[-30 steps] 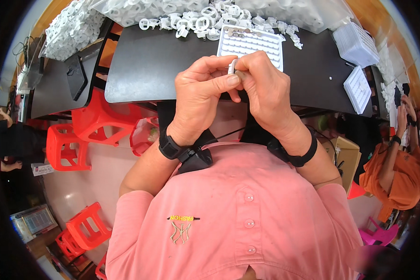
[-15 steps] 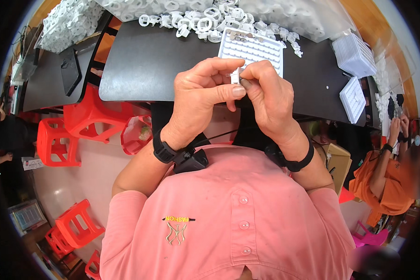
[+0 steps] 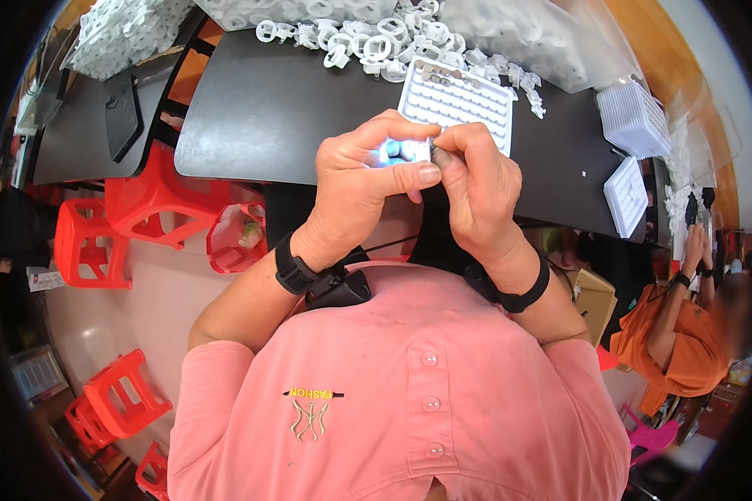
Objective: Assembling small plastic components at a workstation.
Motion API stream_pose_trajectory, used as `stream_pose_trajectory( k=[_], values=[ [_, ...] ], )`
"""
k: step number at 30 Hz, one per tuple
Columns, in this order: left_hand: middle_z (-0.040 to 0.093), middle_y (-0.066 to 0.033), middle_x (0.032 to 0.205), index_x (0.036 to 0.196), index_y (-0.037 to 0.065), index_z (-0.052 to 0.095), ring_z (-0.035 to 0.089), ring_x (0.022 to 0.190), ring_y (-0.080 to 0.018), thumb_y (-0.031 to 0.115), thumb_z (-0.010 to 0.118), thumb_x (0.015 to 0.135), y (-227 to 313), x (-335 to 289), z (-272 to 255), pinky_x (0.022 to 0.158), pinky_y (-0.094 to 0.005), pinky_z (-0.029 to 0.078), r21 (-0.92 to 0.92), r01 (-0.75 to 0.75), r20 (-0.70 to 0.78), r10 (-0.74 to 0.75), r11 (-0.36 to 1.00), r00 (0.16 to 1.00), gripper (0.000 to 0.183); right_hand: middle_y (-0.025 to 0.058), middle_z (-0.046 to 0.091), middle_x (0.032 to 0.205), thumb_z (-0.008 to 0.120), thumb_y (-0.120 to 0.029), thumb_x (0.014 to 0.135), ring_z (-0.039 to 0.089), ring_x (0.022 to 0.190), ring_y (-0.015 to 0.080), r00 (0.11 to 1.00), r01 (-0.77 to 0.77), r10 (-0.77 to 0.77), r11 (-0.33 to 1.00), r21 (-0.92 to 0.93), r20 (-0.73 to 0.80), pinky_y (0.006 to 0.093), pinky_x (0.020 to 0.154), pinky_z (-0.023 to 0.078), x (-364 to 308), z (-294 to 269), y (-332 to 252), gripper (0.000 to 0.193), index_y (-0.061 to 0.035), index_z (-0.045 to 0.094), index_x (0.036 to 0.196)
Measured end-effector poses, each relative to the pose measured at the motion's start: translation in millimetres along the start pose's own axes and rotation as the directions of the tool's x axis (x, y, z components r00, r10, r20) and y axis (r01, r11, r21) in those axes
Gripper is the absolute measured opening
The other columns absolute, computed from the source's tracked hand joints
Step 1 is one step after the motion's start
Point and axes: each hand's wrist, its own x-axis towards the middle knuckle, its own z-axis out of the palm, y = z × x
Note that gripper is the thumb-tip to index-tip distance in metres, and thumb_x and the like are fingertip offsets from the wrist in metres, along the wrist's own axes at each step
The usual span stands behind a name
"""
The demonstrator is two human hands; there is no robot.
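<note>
Between the thumb and fingers of my left hand (image 3: 355, 171) is a small white plastic light (image 3: 409, 150), glowing bluish white. The glow falls on the fingers behind it. My right hand (image 3: 480, 179) is closed, its thumb and forefinger pinched at the light's right end. A small grey bit shows at those fingertips, too hidden to name. Both hands are raised over the table's near edge. Just beyond them lies a white tray (image 3: 455, 104) with rows of small slots and several small round greyish discs at its far end.
Loose white ring-shaped plastic parts (image 3: 376, 48) are heaped along the dark table (image 3: 259, 108), beside clear bags (image 3: 518, 42) of more. Stacked white trays (image 3: 632, 117) stand at right, near another tray (image 3: 625, 196). Red stools (image 3: 154, 200) are at left. A person in orange (image 3: 668, 334) works at right.
The small white light, unlit before, now glows in my left hand. My hands keep nearly the same grip. The whole view has shifted slightly.
</note>
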Motion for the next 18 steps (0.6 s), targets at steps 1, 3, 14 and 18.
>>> stream_pose_trajectory(
  k=[1,3,14,18],
  values=[
    [0.064,-0.0036,0.1,0.111,-0.002,0.072,0.062,0.08,-0.0104,-0.002,0.077,0.083,-0.3,0.0,-0.1,0.062,-0.0231,0.052,0.0,-0.001,0.007,0.001,1.0,1.0,0.029,0.0114,0.057,0.08,0.061,0.003,0.087,0.06,0.062,0.0292,1.0,0.005,-0.005,1.0,-0.009,0.004,0.0362,0.054,0.048,-0.3,-0.3,0.2,0.008,-0.0016,0.057,0.093],
    [0.064,-0.0035,0.099,0.112,-0.002,0.072,0.062,0.08,-0.0104,-0.001,0.077,0.083,0.8,0.6,1.3,0.062,-0.0232,0.053,-0.003,0.003,-0.003,-0.003,1.0,1.0,0.029,0.0116,0.056,0.08,0.06,0.003,0.088,0.06,0.062,0.0292,1.0,0.01,-0.01,1.0,-0.018,0.01,0.0361,0.054,0.048,0.8,-0.5,1.6,0.008,-0.0015,0.057,0.093],
    [0.063,-0.0034,0.1,0.116,-0.002,0.07,0.062,0.083,-0.0105,-0.002,0.074,0.085,0.7,1.6,1.3,0.062,-0.0224,0.054,-0.031,0.005,0.023,-0.004,0.999,1.0,0.032,0.0116,0.057,0.081,0.064,0.006,0.083,0.059,0.062,0.0293,0.996,0.085,-0.083,0.994,-0.061,0.041,0.0369,0.055,0.047,4.5,-5.5,-2.1,0.013,-0.0012,0.058,0.093],
    [0.062,-0.0033,0.101,0.117,-0.002,0.07,0.062,0.085,-0.0105,-0.003,0.073,0.085,2.9,1.2,1.9,0.063,-0.0229,0.055,-0.032,0.027,0.018,-0.027,0.999,0.999,0.032,0.0117,0.058,0.08,0.064,0.007,0.085,0.061,0.063,0.0282,0.997,-0.055,0.054,0.998,0.032,0.053,0.0347,0.056,0.048,4.6,-10.3,-6.9,0.013,-0.001,0.058,0.094]
  ],
)
